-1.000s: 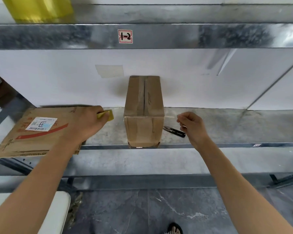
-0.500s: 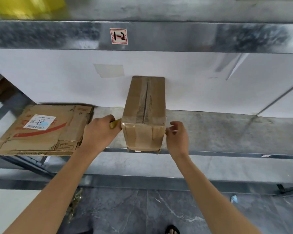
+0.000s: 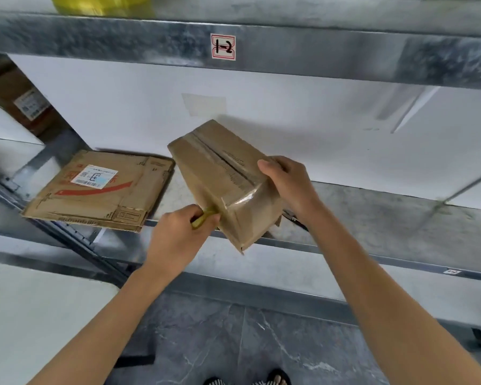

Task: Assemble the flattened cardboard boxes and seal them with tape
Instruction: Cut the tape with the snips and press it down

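1. The taped box [image 3: 222,179] is sitting tilted in the middle of the frame, its near lower corner hanging past the front edge of the metal shelf [image 3: 372,215]. Whether any part of it is resting on the shelf cannot be told.
2. The right hand [image 3: 289,184] is gripping the box's right side, thumb lying on the top face; the other fingers are wrapping behind and staying hidden.
3. The left hand [image 3: 178,234] is curling its fingers round a yellow-green item [image 3: 203,216] that is touching the box's near left edge; most of it is buried in the fist.
4. A flattened box [image 3: 100,195] is lying at centre left on the shelf.
5. A dark tool [image 3: 295,219] is peeking out below the right wrist, mostly covered.
6. A yellow object [image 3: 100,2] is being cut off by the top edge.
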